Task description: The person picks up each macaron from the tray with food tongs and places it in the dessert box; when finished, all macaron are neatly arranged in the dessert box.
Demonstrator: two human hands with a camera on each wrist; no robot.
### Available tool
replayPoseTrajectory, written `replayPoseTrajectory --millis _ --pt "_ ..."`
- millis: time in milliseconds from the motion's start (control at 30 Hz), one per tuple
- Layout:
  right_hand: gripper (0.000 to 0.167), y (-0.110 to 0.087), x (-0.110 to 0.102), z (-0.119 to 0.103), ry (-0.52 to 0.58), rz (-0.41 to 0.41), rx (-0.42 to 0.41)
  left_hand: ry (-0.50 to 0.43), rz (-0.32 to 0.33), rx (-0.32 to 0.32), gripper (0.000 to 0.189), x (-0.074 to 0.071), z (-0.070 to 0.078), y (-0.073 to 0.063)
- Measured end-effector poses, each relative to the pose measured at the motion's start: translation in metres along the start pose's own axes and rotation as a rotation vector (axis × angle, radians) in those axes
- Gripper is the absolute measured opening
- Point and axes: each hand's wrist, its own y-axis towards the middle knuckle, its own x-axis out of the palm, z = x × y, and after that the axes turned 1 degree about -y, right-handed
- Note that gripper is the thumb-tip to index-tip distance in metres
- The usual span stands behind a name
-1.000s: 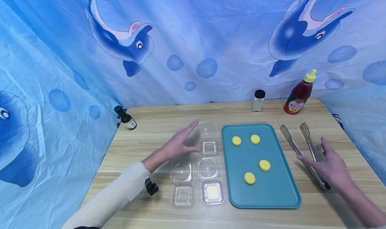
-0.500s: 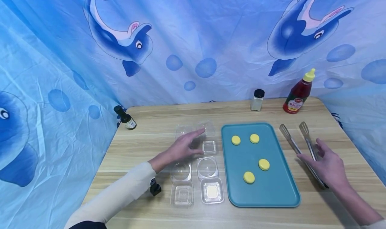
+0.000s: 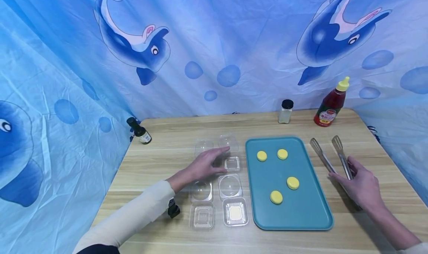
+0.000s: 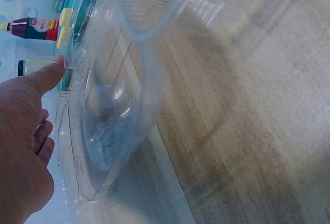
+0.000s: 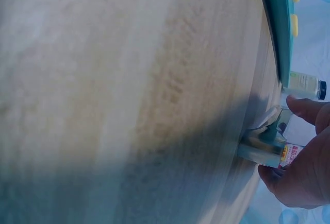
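Observation:
Metal tongs (image 3: 322, 155) lie spread on the table right of the teal tray (image 3: 291, 220). My right hand (image 3: 362, 187) is over their handle end, thumb at one arm and fingers at the other; in the right wrist view the tongs' end (image 5: 262, 149) sits between thumb and finger. My left hand (image 3: 202, 164), fingers extended, hovers by the rear clear plastic boxes, its thumb close to a box base (image 3: 232, 164); contact cannot be told. It partly hides that rear row. Beneath the left wrist is an open clear box lid (image 3: 201, 190).
Several yellow round pieces (image 3: 292, 183) lie on the tray. Front clear boxes (image 3: 202, 216) stand open; one holds a pale square (image 3: 235, 212). Behind stand a dark bottle (image 3: 143, 135), a black-capped jar (image 3: 285, 112) and a red sauce bottle (image 3: 329, 107).
My left hand has come down and slightly right toward the rear boxes. My right hand has drawn its fingers in around the tongs. The tongs and tray lie as before.

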Motion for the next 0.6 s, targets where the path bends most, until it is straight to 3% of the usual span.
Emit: replayPoseTrajectory --millis 233,600 --pt "0.074 0.0014 0.0024 0.0021 -0.040 0.018 -0.027 0.022 0.000 0.007 0.086 0.0013 -0.0023 0.0007" --pt "0.074 0.0017 0.0022 0.0010 -0.042 0.004 0.006 0.033 -0.006 0.009 0.082 0.0014 -0.0048 0.0021"
